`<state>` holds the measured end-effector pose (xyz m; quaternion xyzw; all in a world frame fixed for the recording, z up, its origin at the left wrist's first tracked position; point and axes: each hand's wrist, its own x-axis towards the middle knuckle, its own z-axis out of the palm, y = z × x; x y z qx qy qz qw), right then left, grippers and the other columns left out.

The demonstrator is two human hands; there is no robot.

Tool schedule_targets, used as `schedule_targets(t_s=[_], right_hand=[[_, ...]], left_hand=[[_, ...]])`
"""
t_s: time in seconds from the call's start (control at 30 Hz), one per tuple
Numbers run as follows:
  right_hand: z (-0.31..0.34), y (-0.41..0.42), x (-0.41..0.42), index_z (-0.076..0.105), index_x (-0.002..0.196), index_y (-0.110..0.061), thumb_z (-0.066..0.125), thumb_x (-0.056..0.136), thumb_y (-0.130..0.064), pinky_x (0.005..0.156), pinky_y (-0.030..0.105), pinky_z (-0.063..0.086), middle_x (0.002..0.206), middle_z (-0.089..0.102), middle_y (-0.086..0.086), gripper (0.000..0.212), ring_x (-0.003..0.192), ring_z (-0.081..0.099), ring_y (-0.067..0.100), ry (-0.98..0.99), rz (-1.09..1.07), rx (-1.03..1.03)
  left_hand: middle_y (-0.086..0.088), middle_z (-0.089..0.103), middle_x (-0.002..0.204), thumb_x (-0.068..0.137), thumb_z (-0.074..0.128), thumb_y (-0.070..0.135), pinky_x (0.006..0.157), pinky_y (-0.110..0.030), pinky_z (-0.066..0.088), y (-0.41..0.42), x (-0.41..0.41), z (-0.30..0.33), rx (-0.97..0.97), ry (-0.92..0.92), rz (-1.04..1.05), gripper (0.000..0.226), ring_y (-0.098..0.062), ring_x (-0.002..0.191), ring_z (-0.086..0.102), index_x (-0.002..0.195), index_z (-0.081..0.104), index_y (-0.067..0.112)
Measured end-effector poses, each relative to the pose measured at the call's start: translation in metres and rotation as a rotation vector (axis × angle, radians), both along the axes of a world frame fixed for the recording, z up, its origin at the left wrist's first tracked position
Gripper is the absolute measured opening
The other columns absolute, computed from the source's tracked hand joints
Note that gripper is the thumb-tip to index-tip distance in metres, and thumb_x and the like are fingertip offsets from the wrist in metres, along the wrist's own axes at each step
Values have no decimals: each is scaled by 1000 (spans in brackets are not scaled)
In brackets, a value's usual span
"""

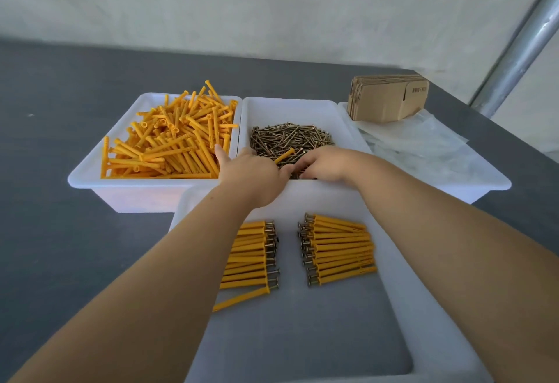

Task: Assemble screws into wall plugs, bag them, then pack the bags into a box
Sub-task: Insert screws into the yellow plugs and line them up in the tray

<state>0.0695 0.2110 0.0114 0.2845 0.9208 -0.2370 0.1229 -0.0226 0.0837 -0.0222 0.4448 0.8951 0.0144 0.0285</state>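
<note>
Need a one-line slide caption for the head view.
Left hand holds a yellow wall plug over the screw tray; right hand reaches into the screws.

A dark grey surface [60, 86] fills the view from the left edge to the far right corner. Behind its far edge stands a pale, mottled wall [242, 1]. A shiny metal pole [520, 50] rises at a slant beyond the far right corner, in front of that wall. A small pale speck [31, 115] lies near the left edge.
</note>
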Motion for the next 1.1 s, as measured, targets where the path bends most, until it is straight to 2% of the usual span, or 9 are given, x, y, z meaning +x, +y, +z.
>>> schedule_targets(t_s=[0.13,0.23,0.37,0.43,0.6,0.77,0.97,1.03,1.1], right_hand=[[-2,-3,2,66,126,-26,51,100,-25,92,26,38,132,59,-4,30,119,52,18,-23,-6,29],[-8,-3,-1,71,119,-12,56,97,-22,100,30,46,125,66,1,28,116,58,22,48,-105,99],[-19,2,2,74,109,-6,62,90,-11,94,42,54,112,72,11,24,105,66,27,216,-313,148],[-21,5,5,76,103,-9,61,88,-8,90,39,56,105,73,8,21,99,66,25,302,-388,184],[-23,9,13,78,86,-22,70,83,-7,69,26,50,82,70,-4,17,86,67,19,507,-506,166],[-20,12,29,72,78,-22,72,85,-21,75,30,53,78,67,-9,7,82,65,15,815,-499,150],[-12,2,39,59,84,-22,54,94,-14,80,44,58,80,74,-2,14,80,72,15,1055,-563,-163],[-11,-3,42,54,85,-23,45,97,-9,68,37,57,72,67,0,20,66,70,16,1142,-575,-270],[-10,-7,44,55,85,-19,40,95,-3,48,27,44,69,53,2,24,46,52,12,1197,-576,-433]], left_hand=[[-5,56,137,98,5,63,107,-73,-11,1,-1,0,-59,-44,-24,71,-22,149,15,76,59,23],[-6,60,125,99,9,62,108,-72,-8,0,-1,0,-27,-61,1,66,-23,144,25,66,50,21],[1,60,76,101,37,44,115,-63,19,-4,6,-1,304,1,82,47,-25,93,58,74,65,19],[0,65,72,98,50,34,105,-56,40,-7,3,0,511,-52,111,32,-25,78,60,81,72,19],[1,70,82,88,71,33,80,-41,55,-11,-1,1,655,-138,140,13,-22,82,65,85,72,21],[4,68,78,84,76,29,73,-38,57,-11,0,-2,676,-161,133,12,-19,79,64,77,67,23],[4,70,82,81,77,14,73,-38,58,-11,4,3,789,-299,81,14,-15,79,66,75,67,22],[2,71,83,81,77,11,77,-40,59,-12,6,8,852,-408,50,13,-16,80,67,77,68,19],[-2,72,84,81,77,6,80,-42,59,-14,11,14,917,-516,9,11,-19,82,69,78,70,15]])
